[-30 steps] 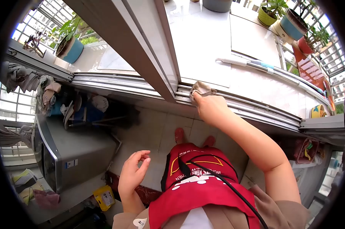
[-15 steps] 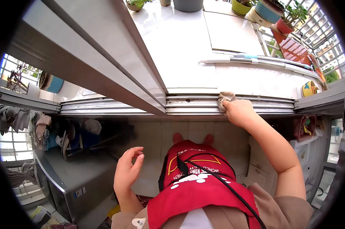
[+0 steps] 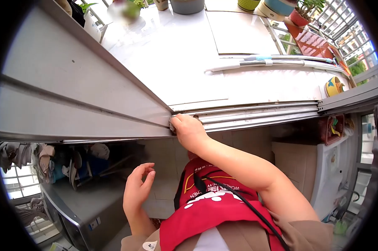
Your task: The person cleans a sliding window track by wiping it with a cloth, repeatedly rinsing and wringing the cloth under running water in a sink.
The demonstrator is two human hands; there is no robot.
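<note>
My right hand (image 3: 189,132) is closed on a greyish-beige cloth (image 3: 172,124), mostly hidden under the fingers. It presses the cloth into the sliding window track (image 3: 256,113), right where the track meets the upright edge of the grey window frame (image 3: 113,100). Dark marks show along the grooves near the hand. My left hand (image 3: 138,185) hangs in the air below the sill, to the left of the red apron (image 3: 214,209). Its fingers are loosely bent, the thumb stands apart, and nothing is in it.
Beyond the track lies a white ledge (image 3: 168,62) with poles (image 3: 276,62) and potted plants such as a red pot (image 3: 299,17). A yellow pot (image 3: 333,86) stands at the right end. Below are a dark grey appliance (image 3: 88,196) at left and a red basket (image 3: 332,129) at right.
My right hand has slid the cloth leftward along the track to the window frame. My left hand has barely moved. The view has shifted, so the frame fills more of the left side.
</note>
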